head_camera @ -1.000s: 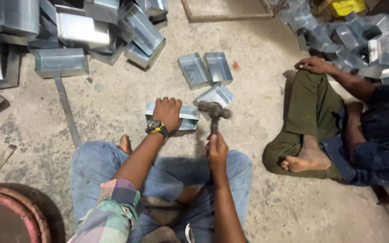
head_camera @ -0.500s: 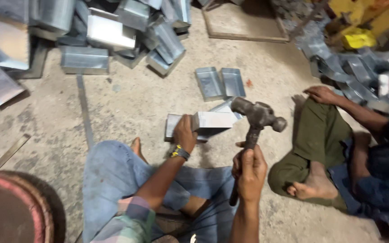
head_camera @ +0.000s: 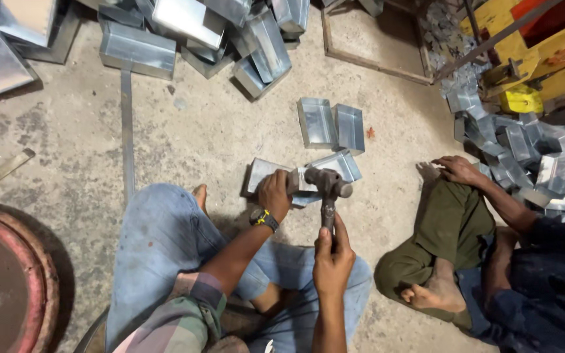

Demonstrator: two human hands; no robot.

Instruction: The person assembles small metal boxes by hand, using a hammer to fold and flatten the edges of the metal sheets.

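Sheet-metal box (head_camera: 308, 176) lies on the concrete floor (head_camera: 184, 137) just ahead of my knees, at centre frame. I pin its near end with my left hand (head_camera: 274, 194), fingers curled down over the edge, a wristwatch (head_camera: 264, 218) on that wrist. My right hand (head_camera: 332, 256) is wrapped tight round the handle of a hammer (head_camera: 327, 189), whose head sits against the box top. Two finished boxes (head_camera: 332, 124) rest at twelve o'clock; a heap of them fills eleven. At three o'clock a seated co-worker's hand (head_camera: 458, 171) rests on a knee beside another pile
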